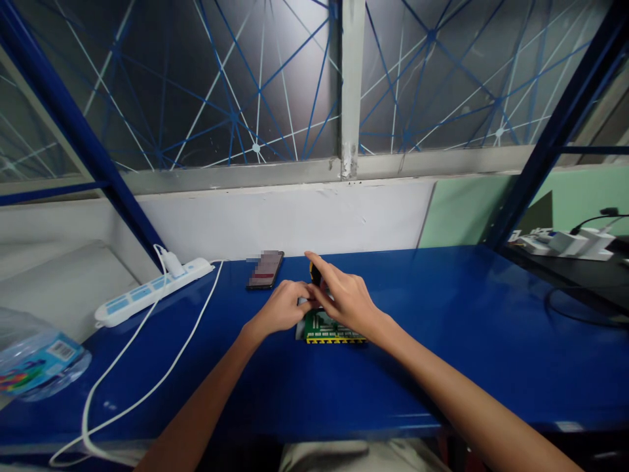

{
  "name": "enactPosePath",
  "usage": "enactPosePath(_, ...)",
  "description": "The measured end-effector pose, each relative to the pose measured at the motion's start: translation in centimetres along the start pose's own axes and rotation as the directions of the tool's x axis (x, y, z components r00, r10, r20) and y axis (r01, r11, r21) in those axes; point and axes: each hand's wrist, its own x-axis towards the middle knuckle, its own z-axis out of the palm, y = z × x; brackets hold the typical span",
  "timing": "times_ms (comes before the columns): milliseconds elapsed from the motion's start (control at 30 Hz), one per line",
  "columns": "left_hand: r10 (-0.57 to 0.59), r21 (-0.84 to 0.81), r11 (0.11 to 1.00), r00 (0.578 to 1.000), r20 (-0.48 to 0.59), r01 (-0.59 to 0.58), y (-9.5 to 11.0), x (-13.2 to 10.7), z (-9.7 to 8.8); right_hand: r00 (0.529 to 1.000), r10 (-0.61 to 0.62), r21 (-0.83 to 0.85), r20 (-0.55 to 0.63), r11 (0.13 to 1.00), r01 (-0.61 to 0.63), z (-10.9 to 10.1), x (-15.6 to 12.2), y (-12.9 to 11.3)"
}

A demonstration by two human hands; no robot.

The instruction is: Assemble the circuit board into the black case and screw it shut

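A small green circuit board (328, 330) with a yellow-and-black strip along its near edge lies on the blue table (442, 341). My left hand (281, 308) rests curled at the board's left far corner, fingers closed against it. My right hand (344, 295) lies over the board's top. Its index finger is stretched out toward the left, and its other fingers are closed on a small dark and yellow object (314, 273) that I cannot name. Most of the board is hidden under both hands.
A black phone (265, 269) lies just behind my hands. A white power strip (152, 292) with a plugged charger and a long white cable (147, 367) lies at the left. A plastic water bottle (34, 360) is at far left. White devices (570, 242) sit at the right.
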Motion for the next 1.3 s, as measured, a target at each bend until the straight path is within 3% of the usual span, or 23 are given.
enactPosePath(300,-0.027,0.038,0.999,1.000,-0.004,0.027,0.2,-0.1,-0.1,0.997,0.079,0.103,-0.015,0.992,-0.077,0.0,0.0,0.0)
enactPosePath(433,0.024,0.037,0.999,1.000,0.003,-0.024,-0.1,-0.1,-0.3,0.989,0.129,0.186,-0.064,0.976,-0.116,-0.5,0.4,0.4)
enactPosePath(533,0.066,0.074,0.995,0.997,0.028,-0.068,-0.7,-0.2,0.0,0.965,0.215,0.208,-0.152,0.961,-0.182,-1.7,0.8,1.7)
enactPosePath(700,0.030,0.203,0.978,0.996,0.087,-0.048,-0.9,-0.3,1.0,0.912,0.362,0.238,-0.195,0.919,-0.314,-3.7,0.3,5.8)
enactPosePath(800,0.013,0.230,0.973,0.996,0.090,-0.034,-0.6,-0.3,1.3,0.898,0.426,0.156,-0.110,0.900,-0.408,-4.3,-1.3,9.0)
enactPosePath(867,0.012,0.238,0.971,0.996,0.092,-0.034,-0.5,-0.3,1.5,0.876,0.481,-0.003,0.008,0.877,-0.481,-4.5,-2.5,11.1)
enactPosePath(900,0.015,0.240,0.970,0.995,0.097,-0.038,-0.5,-0.3,1.6,0.862,0.500,-0.120,0.081,0.864,-0.490,-4.5,-3.1,12.0)
enactPosePath(1000,0.023,0.244,0.968,0.994,0.109,-0.050,-0.7,-0.4,2.0,0.840,0.511,-0.223,0.184,0.854,-0.470,-4.1,-4.5,14.0)
enactPosePath(1167,0.034,0.271,0.961,0.993,0.111,-0.063,-0.6,-0.4,2.5,0.808,0.505,-0.339,0.302,0.850,-0.404,-3.0,-5.2,14.6)
enactPosePath(1300,0.059,0.313,0.946,0.994,0.095,-0.086,-0.3,-0.3,2.7,0.801,0.501,-0.387,0.328,0.845,-0.370,-3.0,-5.1,14.1)
